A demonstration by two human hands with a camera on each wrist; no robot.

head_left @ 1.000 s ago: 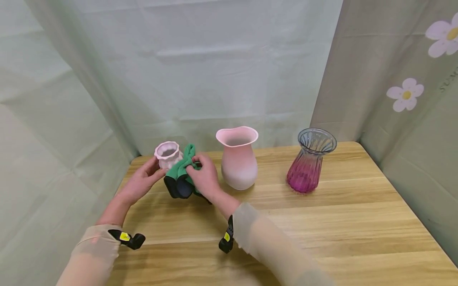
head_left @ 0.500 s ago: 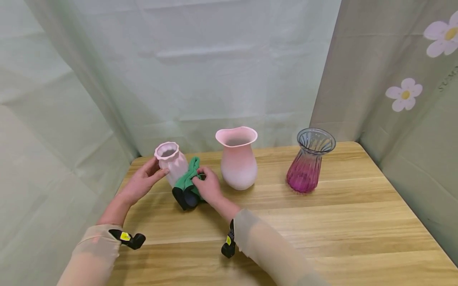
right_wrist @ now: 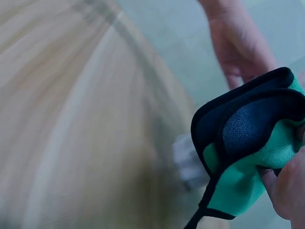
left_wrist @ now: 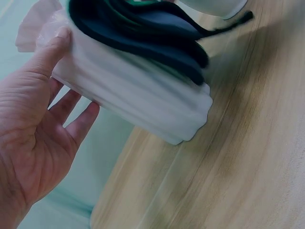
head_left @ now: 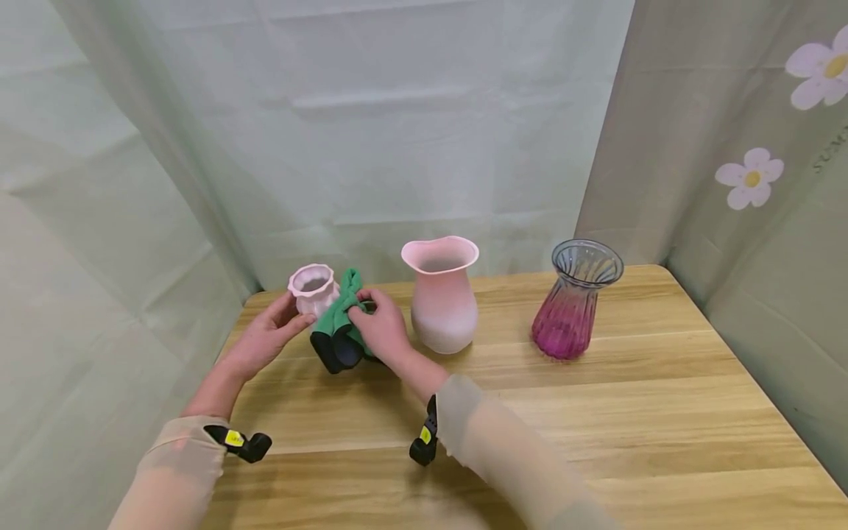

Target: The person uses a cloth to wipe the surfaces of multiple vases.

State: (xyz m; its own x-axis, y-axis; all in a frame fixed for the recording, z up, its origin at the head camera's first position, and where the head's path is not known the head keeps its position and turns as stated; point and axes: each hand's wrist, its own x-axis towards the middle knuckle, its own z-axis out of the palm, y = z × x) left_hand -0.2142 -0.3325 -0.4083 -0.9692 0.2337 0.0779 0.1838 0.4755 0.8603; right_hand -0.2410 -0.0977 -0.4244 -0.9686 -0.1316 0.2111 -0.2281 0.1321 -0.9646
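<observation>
A small pale pink vase (head_left: 313, 294) with a scalloped rim stands tilted at the table's back left. My left hand (head_left: 268, 333) grips it by the neck, thumb in front and fingers behind. In the left wrist view the ribbed body of the vase (left_wrist: 143, 98) slants down to its base by the tabletop. My right hand (head_left: 382, 324) pinches a bunched green cloth (head_left: 336, 324) with dark edging against the vase's right side. The cloth (right_wrist: 243, 181) shows its dark blue underside in the right wrist view, and it hides much of the vase's body in the head view.
A larger pink-to-white vase (head_left: 444, 313) stands just right of my right hand. Farther right is a glass vase (head_left: 566, 316), purple below and grey-blue at its rim. The wooden table (head_left: 596, 442) meets curtains (head_left: 424, 132) at its back and sides.
My right hand slid the cloth down the vase half a second ago and has now brought it back up near the neck. The left hand keeps its hold on the vase.
</observation>
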